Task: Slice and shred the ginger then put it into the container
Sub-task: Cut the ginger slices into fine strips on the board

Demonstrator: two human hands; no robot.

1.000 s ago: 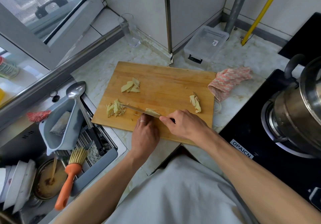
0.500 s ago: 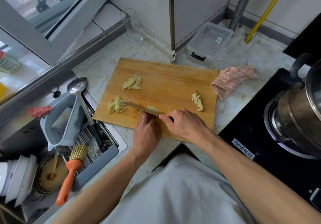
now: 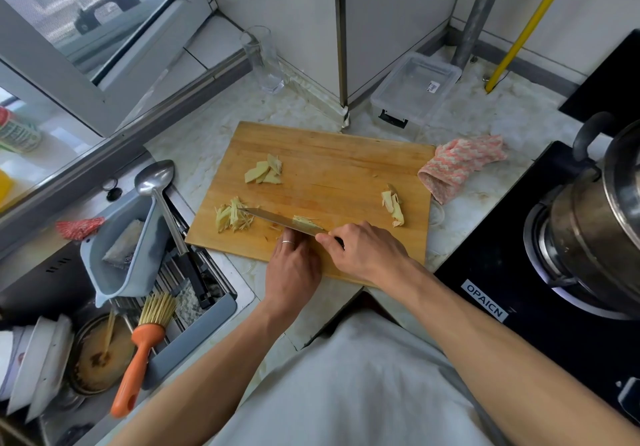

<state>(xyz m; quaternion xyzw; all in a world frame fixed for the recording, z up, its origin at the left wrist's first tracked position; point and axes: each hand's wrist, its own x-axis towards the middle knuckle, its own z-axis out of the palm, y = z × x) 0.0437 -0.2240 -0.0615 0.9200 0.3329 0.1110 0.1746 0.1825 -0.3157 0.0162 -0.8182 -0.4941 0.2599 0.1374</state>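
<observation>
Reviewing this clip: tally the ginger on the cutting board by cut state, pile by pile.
Flat slices: 1 pile
Fine shreds: 1 pile
Ginger being cut beside the knife: 1 pile
Rough pieces at the right: 1 pile
Total: 4 piles

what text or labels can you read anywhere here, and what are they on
"OPAICN": white label on the black cooktop, next to the steel pot.
Small white sticker on the clear plastic container: too small to read.
Green and red printed packet behind the window glass: blurred, unreadable.

Matt wooden board (image 3: pixel 325 168), shiny metal knife (image 3: pixel 273 219)
</observation>
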